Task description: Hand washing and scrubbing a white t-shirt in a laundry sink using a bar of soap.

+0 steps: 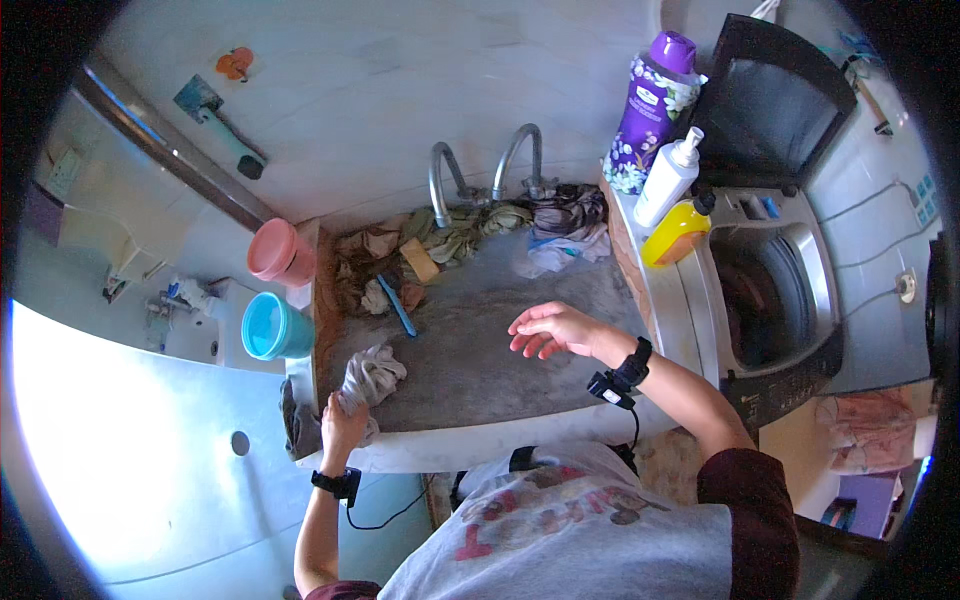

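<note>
My left hand (345, 426) is closed on a bunched light grey cloth (373, 377) at the front left corner of a dark stone wash basin (480, 352). Over the basin's right half is my right hand (551, 330), its fingers loosely curled and holding nothing. A blue-handled brush or stick (397, 306) lies at the left by a yellowish bar (419, 260), perhaps soap, and crumpled dark cloths (367, 244). More damp garments (566, 214) and a white-and-blue cloth (562, 251) are heaped along the back.
Two metal taps (448, 180) arch over the basin's back. On the left ledge stand a pink bucket (281, 253) and a turquoise bucket (277, 327). The right ledge holds a purple bottle (645, 120), a white pump bottle (667, 182) and a yellow bottle (677, 232), beside an open washing machine (776, 292).
</note>
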